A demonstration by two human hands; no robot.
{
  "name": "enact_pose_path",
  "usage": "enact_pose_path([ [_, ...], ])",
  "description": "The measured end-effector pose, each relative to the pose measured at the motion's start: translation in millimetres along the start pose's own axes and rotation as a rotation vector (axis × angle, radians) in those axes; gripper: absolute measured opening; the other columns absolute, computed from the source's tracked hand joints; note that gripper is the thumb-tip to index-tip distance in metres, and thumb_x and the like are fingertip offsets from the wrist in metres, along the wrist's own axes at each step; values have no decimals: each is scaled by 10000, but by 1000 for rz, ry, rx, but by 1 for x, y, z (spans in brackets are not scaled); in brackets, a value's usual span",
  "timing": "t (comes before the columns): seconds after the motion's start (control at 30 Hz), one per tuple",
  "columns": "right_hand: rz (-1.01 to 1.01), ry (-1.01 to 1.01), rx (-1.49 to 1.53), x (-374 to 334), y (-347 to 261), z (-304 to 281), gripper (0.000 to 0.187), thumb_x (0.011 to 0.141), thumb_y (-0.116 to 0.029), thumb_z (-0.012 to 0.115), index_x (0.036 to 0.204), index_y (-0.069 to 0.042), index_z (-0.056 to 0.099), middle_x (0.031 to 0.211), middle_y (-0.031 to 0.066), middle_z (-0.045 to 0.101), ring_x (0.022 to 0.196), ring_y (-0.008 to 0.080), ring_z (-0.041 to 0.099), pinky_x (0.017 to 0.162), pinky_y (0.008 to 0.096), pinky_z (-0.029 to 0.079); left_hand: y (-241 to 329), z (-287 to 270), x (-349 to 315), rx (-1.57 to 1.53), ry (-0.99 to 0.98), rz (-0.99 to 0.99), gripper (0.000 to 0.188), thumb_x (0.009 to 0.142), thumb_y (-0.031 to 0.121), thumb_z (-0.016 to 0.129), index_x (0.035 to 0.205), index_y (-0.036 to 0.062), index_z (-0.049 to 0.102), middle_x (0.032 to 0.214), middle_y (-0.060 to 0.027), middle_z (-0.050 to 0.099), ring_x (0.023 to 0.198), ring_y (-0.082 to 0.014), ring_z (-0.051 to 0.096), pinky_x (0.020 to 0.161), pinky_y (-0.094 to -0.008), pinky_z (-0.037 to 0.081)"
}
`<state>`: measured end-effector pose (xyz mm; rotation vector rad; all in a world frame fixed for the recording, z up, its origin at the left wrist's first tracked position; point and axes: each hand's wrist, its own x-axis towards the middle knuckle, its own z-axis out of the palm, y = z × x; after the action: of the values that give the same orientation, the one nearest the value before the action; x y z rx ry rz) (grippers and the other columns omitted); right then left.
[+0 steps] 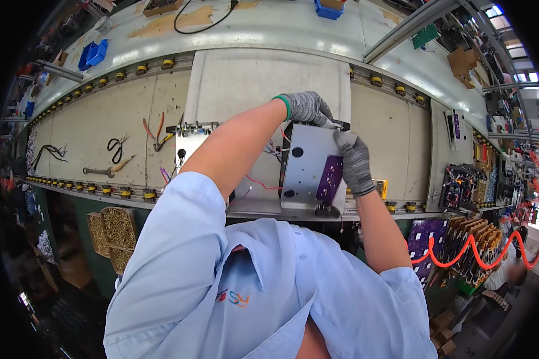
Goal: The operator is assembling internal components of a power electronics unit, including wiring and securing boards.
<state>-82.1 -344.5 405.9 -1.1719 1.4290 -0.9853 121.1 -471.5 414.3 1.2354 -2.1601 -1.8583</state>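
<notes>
In front of me a grey metal case (pixel 305 157) with a purple label (pixel 329 179) and round black feet stands tilted on the bench. My left hand (pixel 308 109), in a grey knit glove with a green cuff, is closed at its far edge, by a black strip. Along the right edge, my right hand (pixel 354 163), gloved the same way, grips near the far corner. Thin red and dark wires run out from the case's left side. Left of it, partly behind my left forearm, lies an open metal tray (pixel 188 142) with connectors along its far edge.
Red-handled pliers (pixel 156 131), a wrench (pixel 99 172) and black cable pieces lie to the left. A roller track with yellow rollers (pixel 126 192) edges the bench. Boxes of brass-coloured screws (pixel 118 234) hang at the front left. A coiled orange hose (pixel 473 254) stretches across the right.
</notes>
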Motion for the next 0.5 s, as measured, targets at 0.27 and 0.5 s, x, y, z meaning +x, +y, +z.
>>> enact_pose_path([
  [0.27,221,48,-18,6,6,0,540,846,-471,762,1091,1,667,904,43,690,811,108,603,757,283,507,2,-3,-1,-37,41,56,445,819,370,791,1152,81,728,1007,-96,742,913,-187,678,858,-348,526],
  [0.5,247,-69,-16,16,46,14,460,842,-325,797,1138,-1,659,998,66,696,832,116,594,770,281,506,4,0,-2,-62,54,-13,437,782,375,823,1094,76,753,925,-58,738,827,-136,658,794,-316,530],
])
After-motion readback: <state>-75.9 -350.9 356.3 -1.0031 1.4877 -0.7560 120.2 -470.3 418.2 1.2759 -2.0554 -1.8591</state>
